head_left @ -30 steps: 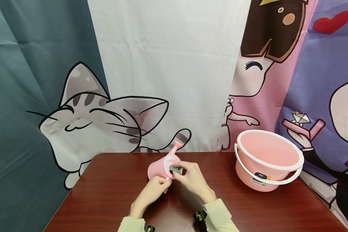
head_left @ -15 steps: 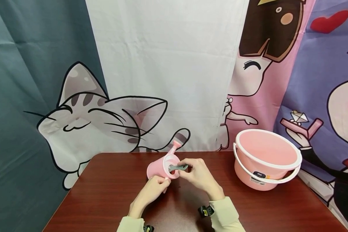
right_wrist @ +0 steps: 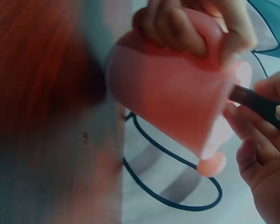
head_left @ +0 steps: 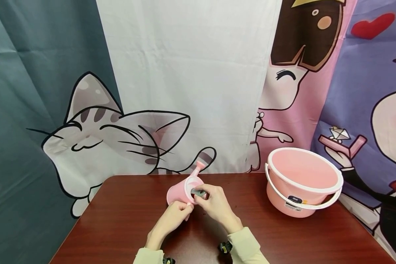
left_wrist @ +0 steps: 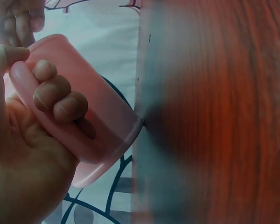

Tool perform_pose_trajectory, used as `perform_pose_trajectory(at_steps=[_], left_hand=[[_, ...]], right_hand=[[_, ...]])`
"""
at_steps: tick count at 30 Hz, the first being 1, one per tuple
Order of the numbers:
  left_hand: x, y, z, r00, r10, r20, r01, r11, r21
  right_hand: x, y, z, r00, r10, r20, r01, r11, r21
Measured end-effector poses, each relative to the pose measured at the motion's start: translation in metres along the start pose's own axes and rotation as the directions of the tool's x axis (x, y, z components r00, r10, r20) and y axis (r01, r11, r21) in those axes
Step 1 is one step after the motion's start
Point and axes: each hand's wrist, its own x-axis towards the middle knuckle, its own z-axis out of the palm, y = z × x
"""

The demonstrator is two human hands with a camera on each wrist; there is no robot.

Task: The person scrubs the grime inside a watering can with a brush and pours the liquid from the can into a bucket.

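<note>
A pink watering can (head_left: pixel 176 193) is tilted on its side over the table, its open mouth turned right and its spout toward the back. My left hand (head_left: pixel 175 215) grips the can's handle, fingers curled through the loop in the left wrist view. At the mouth, my right hand (head_left: pixel 217 206) pinches a grey-handled brush (right_wrist: pixel 261 106) with a hole near the handle's end. The brush's far end is hidden inside the can (right_wrist: pixel 172 95). Whether the can's base touches the table cannot be told.
A larger pink bucket (head_left: pixel 298 201) with a white rim and handle stands at the right of the dark red-brown wooden table (head_left: pixel 125 220). Behind the table's back edge hangs a printed cartoon curtain (head_left: pixel 191 73).
My right hand drew the brush partly out to the right, then pushed it back into the watering can. My left hand keeps its grip on the can, which stays nearly still.
</note>
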Motion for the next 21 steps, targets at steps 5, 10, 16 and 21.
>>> perform_pose_trajectory(at_steps=[5,10,16,21], left_hand=[[0.0,0.0,0.001,1.0,0.008,-0.002,-0.008,1.0,0.009],[0.002,0.0,0.001,1.0,0.016,-0.001,-0.016,1.0,0.026],[0.0,0.0,0.001,1.0,0.007,-0.002,-0.007,1.0,0.022],[-0.001,0.0,0.0,1.0,-0.012,-0.002,0.012,1.0,0.011]], right_hand=[[-0.001,0.0,0.006,1.0,-0.003,-0.012,0.002,0.999,-0.032],[-0.001,0.0,0.004,1.0,-0.023,-0.004,0.023,0.999,-0.031],[0.001,0.0,-0.006,1.0,-0.029,-0.003,0.029,1.0,0.002],[0.003,-0.001,-0.017,0.998,-0.056,0.006,0.056,0.998,-0.027]])
